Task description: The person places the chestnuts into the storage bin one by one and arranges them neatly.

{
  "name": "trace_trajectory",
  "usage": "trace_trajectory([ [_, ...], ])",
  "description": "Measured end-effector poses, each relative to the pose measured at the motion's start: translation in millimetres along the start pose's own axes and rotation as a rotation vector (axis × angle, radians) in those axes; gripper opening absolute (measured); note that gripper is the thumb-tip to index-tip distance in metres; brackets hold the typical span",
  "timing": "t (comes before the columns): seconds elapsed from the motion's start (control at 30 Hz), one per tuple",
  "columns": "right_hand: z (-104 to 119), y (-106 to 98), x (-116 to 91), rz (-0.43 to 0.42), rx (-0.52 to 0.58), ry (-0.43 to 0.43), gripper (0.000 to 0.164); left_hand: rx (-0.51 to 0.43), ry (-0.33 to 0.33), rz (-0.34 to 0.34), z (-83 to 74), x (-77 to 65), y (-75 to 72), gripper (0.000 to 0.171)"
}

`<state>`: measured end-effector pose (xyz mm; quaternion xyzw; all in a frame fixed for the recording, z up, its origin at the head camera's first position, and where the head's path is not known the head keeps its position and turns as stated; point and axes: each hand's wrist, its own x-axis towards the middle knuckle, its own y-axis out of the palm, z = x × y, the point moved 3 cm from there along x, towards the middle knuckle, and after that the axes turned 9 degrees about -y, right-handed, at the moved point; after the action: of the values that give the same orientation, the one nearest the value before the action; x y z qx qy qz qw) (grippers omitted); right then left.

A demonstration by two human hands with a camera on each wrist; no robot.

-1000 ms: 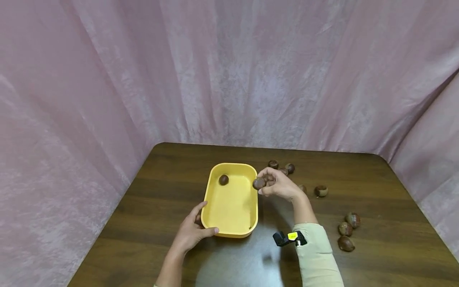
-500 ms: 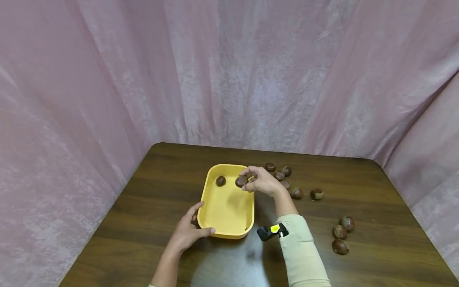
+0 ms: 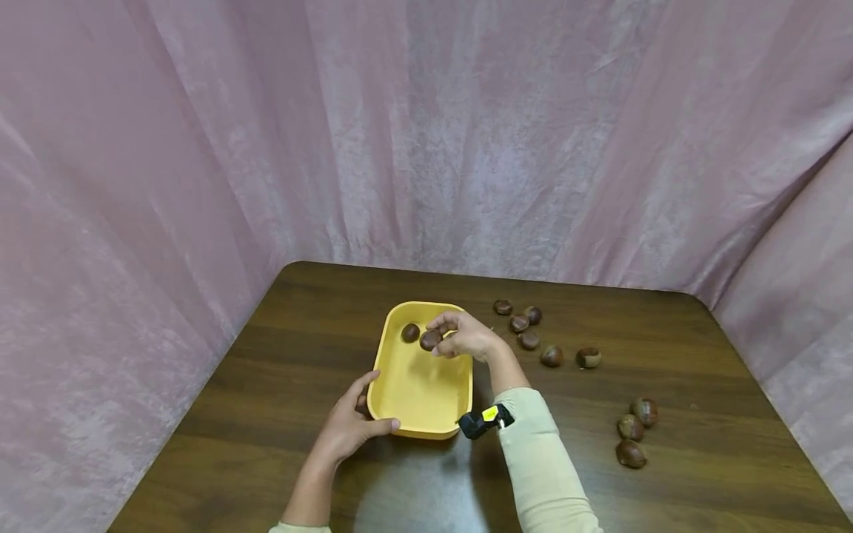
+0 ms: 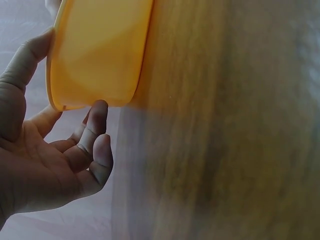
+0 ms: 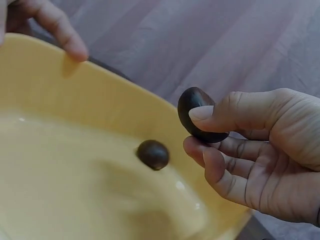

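Observation:
Between thumb and fingertips my right hand pinches a dark brown chestnut, held above the far part of a yellow plastic tray. The right wrist view shows that same chestnut tilted, with the thumb across its face. One other chestnut lies inside the tray, by the far left corner. My left hand grips the tray's near left corner from outside, thumb on the near side and forefinger along the left side. In the left wrist view its other fingers curl by the tray's wall.
Right of the tray several chestnuts lie loosely grouped on the dark wooden table. A pale-ended chestnut is farther right, and three more sit in a row nearer the front. A pink curtain hangs behind the table.
My right hand has moved left with its chestnut, from the tray's right rim to over the inside, close to the other chestnut. The left hand keeps its place at the tray's corner.

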<state>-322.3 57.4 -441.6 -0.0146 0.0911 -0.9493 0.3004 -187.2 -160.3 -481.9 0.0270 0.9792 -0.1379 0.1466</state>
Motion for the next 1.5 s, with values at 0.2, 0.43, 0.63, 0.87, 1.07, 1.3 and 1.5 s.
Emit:
trace_trajectory([
  [0.2,-7,5,8,-0.01,-0.036,0.019,0.042,0.01,-0.001,-0.007,-3.5,0.3,1.4,0.091],
  [0.43,-19,8,16,-0.023,0.038,0.063,0.041,0.027,-0.004,0.001,-1.3,0.1,7.1,0.092],
  [0.63,-27,11,22,-0.074,-0.022,0.09,0.041,0.022,0.023,0.03,-4.2,0.9,10.6,0.091],
  [0.87,-31,20,31,-0.086,-0.048,0.089,0.043,0.01,0.019,0.028,-4.9,-0.9,8.7,0.091],
  [1.07,-30,26,37,-0.108,-0.026,0.103,0.043,-0.001,0.02,0.007,-4.7,-0.1,9.2,0.09],
  [1.3,-38,24,40,-0.155,-0.008,0.142,0.044,-0.004,0.03,0.006,-6.1,0.7,11.3,0.09],
  [1.5,-38,25,37,-0.115,0.108,0.145,0.046,-0.012,0.023,0.031,-4.6,-0.3,11.6,0.09],
])
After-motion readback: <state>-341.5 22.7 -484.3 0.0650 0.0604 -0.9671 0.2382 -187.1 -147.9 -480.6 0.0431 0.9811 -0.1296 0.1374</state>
